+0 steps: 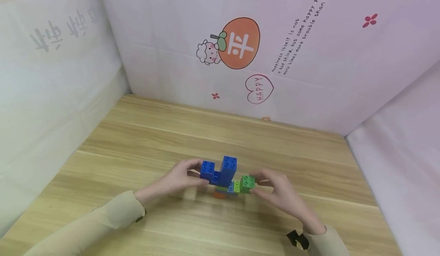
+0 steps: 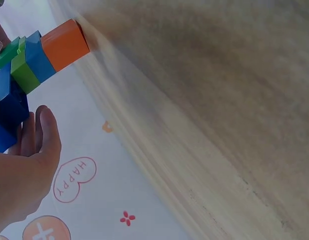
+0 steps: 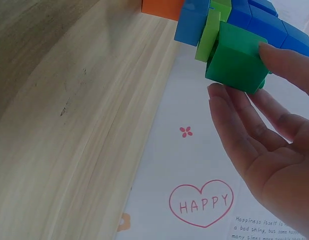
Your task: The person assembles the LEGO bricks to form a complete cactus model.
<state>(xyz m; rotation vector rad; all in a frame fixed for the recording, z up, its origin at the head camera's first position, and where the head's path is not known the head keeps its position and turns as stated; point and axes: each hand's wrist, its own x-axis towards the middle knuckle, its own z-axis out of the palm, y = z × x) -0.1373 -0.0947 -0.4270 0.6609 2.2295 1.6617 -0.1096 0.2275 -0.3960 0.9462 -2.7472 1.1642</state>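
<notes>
Light was bright, even and soft, with faint shadows under the hands. Wrist views were blurred on the tabletop; the head view bowed at its edges.

Stacked plastic toy-brick structure stands on the wooden tabletop, near its front edge; left hand at its left side, right hand at its right; printed backdrop wall behind.

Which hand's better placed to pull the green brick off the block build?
Right, probably. The right hand already pinches the green brick at that end; the left hand grips the dark blue bricks, steadying the build.
</notes>
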